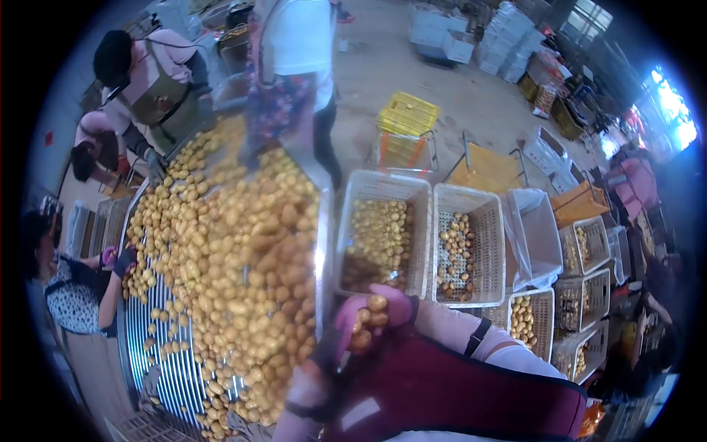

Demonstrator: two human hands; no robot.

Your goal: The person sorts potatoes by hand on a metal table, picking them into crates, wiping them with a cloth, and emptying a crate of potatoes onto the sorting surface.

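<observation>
My left hand (345, 328) and my right hand (400, 305), both in pink gloves, are close together in front of my maroon apron. Between them they cup several small yellow-brown potatoes (365, 323); the fingers are partly hidden. Just beyond my hands stands a white plastic crate (345, 221) with potatoes inside. To the left, a large heap of potatoes (243, 243) covers a slatted metal sorting table (132, 331), whose metal rim runs beside my left arm. The heap's near right side looks blurred.
A second crate (471, 300) with fewer potatoes and a plastic-lined crate (541, 243) stand to the right. More potato crates (585, 287) are stacked farther right. A yellow basket (409, 110) is behind. Co-workers stand around the table's far and left sides, one gloved hand (156, 166) at the heap.
</observation>
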